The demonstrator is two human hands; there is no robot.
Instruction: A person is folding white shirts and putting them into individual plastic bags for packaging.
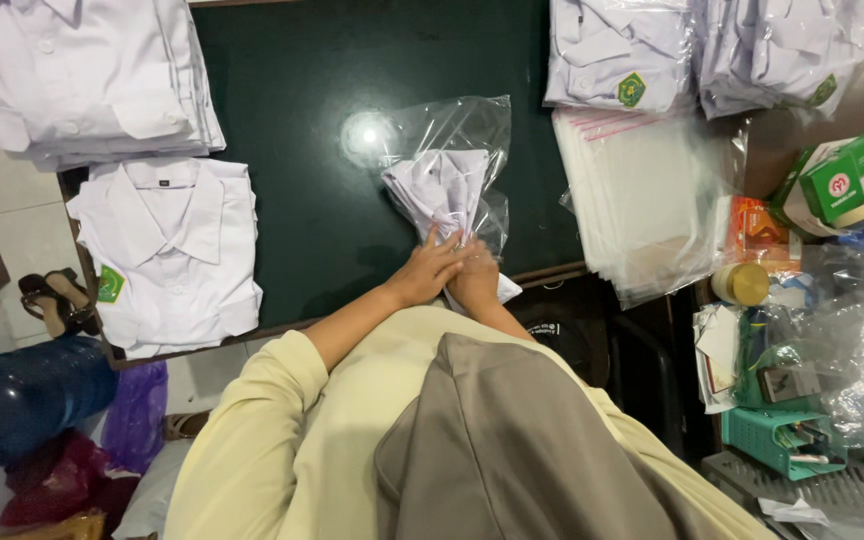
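Folded white shirt [439, 190], half inside the clear plastic bag [462, 140] at the near edge of the dark tabletop [292, 120], may bunch or slip out, since left hand [430, 270] and right hand [476, 278] clamp only its near end.

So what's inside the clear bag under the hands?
Inside the clear bag lies a folded white shirt, filling its lower part. Both hands, left and right, cover the bag's near end, so its opening cannot be seen.
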